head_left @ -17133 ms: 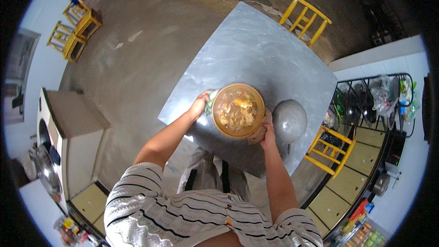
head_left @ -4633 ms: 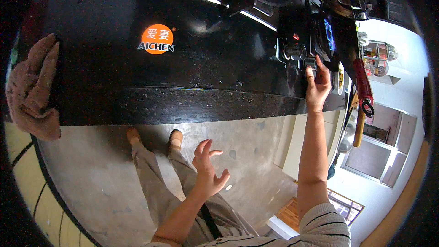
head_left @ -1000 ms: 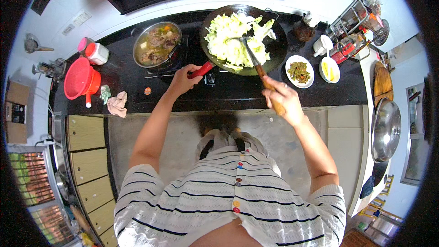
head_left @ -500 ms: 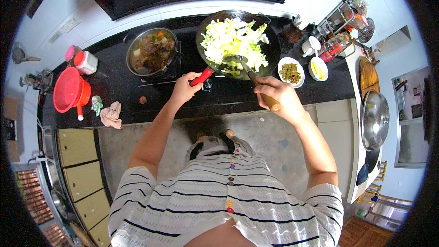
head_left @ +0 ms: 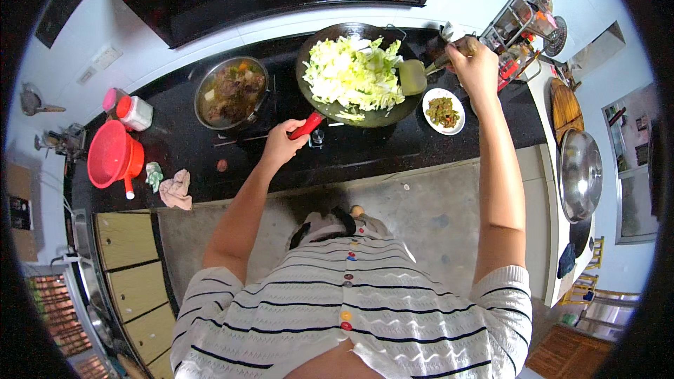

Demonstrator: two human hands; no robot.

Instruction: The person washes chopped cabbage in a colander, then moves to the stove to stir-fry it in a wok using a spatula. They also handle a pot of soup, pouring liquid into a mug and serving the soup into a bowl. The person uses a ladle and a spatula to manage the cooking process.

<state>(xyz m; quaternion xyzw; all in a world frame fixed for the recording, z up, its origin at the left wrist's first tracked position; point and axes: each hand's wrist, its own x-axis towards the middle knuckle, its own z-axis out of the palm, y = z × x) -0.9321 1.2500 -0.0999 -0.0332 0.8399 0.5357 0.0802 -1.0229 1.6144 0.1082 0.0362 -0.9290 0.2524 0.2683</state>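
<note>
My left hand (head_left: 282, 144) is closed round the red handle of a dark wok (head_left: 307, 91). Chopped pale green cabbage (head_left: 351, 74) is heaped in the wok. At the far right of the wok, my right hand (head_left: 475, 70) grips a spatula (head_left: 413, 78) by its handle. Its broad blade stands against the right edge of the cabbage, at the wok's inner wall. Below the blade, just outside the wok, sits a white bowl (head_left: 459, 125) of chopped green and brown food. My right wrist and forearm cover the spot beside that bowl.
Left of the wok is a metal pot (head_left: 199, 109) of broth with meat and vegetables. Further left are a red strainer (head_left: 107, 154), lidded jars (head_left: 140, 114) and a crumpled cloth (head_left: 175, 190). A wire rack (head_left: 516, 24) stands back right; a pot lid (head_left: 580, 175) lies at the right.
My right hand has swung up and right with the spatula, whose blade has moved from the cabbage's near side to its right edge. My left hand keeps its hold on the wok handle.
</note>
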